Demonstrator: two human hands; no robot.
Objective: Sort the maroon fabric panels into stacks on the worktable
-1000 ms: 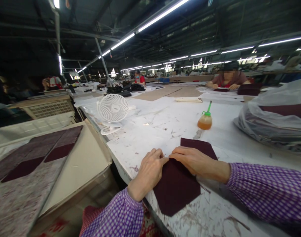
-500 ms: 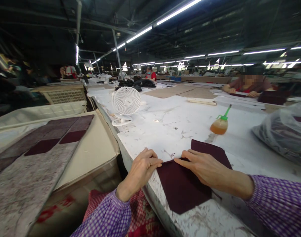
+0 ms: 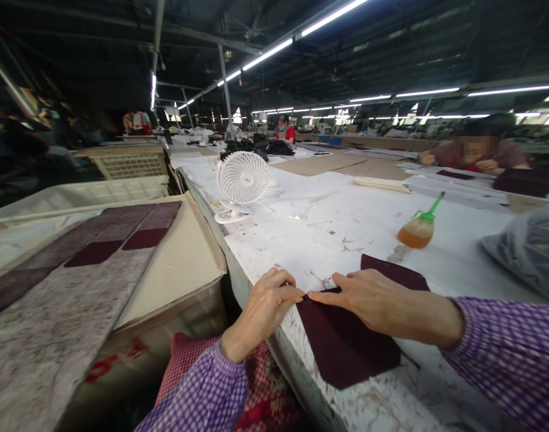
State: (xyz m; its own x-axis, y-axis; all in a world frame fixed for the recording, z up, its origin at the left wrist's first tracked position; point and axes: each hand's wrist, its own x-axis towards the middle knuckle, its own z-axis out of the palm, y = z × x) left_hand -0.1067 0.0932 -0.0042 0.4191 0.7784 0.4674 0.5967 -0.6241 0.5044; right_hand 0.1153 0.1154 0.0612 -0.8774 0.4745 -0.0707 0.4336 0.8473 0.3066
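A dark maroon fabric piece (image 3: 346,345) lies flat at the near edge of the white, stained worktable (image 3: 337,228). My left hand (image 3: 265,306) pinches its left corner with curled fingers. My right hand (image 3: 373,300) lies flat on the cloth with fingers stretched toward the left hand; the fingertips almost meet. Both arms wear purple checked sleeves.
A small white fan (image 3: 242,180) stands at the table's left edge. An orange glue bottle with green nozzle (image 3: 417,231) sits beyond the cloth. A plastic bag (image 3: 526,252) lies at right. On my left a board (image 3: 76,282) carries maroon pieces. Another person (image 3: 481,153) works across the table.
My view has swung slightly left, so everything shifted right in the picture. Both hands stay on the cloth's left corner, the fingertips closing together again after parting a little.
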